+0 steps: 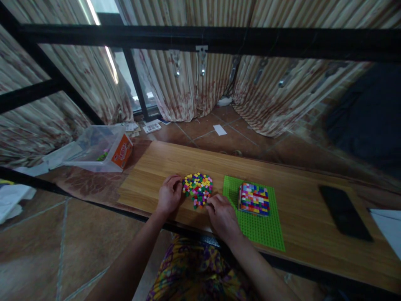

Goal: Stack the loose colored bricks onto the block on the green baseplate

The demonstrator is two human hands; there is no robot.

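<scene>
A pile of small coloured toy bricks (198, 187) lies on the wooden board, between my two hands. My left hand (169, 195) rests at the pile's left edge, fingers loosely bent and apart, with nothing visible in them. At the lower right edge of the pile is my right hand (222, 214). Its fingertips are drawn together; whatever they may hold is too small to make out. Right of that hand lies a green studded baseplate (274, 236). On it sits a thick rectangular block of many-coloured bricks (254, 199).
The long wooden board (307, 217) carries a black phone-like slab (344, 212) on its right. White paper (390, 228) lies beyond. A clear plastic box (103, 165) with an orange label stands left. A black metal bar (219, 39) crosses ahead, before striped curtains (194, 88).
</scene>
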